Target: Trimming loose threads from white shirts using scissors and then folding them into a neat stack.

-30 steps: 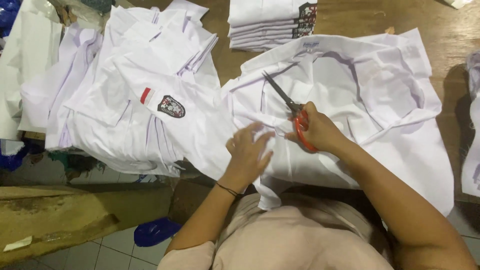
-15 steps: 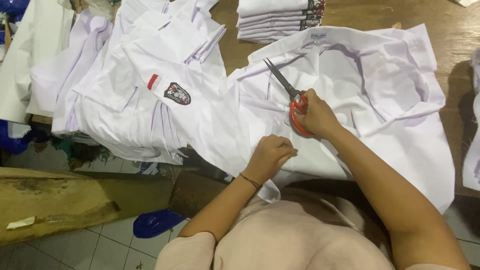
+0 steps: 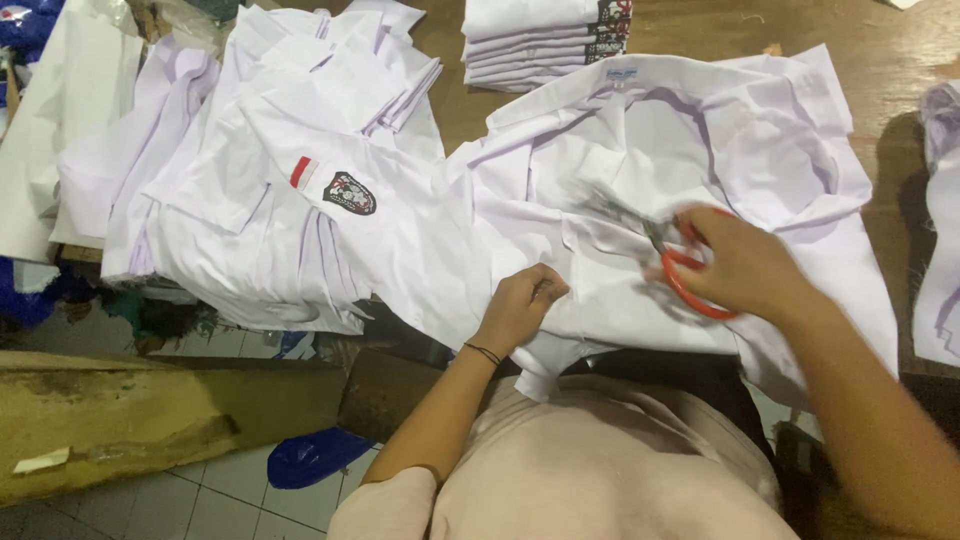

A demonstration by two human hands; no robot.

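Head view looks down on a wooden worktop (image 3: 900, 90) covered with white clothing. Spread across its middle lies a white shirt (image 3: 720, 150), its near hem hanging off the worktop's edge toward the person's lap. Left of it sits a heap of white shirts (image 3: 250, 200), the top one bearing a dark badge (image 3: 349, 192). At the far edge stands a folded stack (image 3: 540, 40). On the spread shirt's right, the right hand (image 3: 745, 265) has its grip closed around orange-handled scissors (image 3: 670, 255), blurred. Near the hem, the left hand (image 3: 520, 305) pinches the shirt's fabric, fingers curled shut on it.
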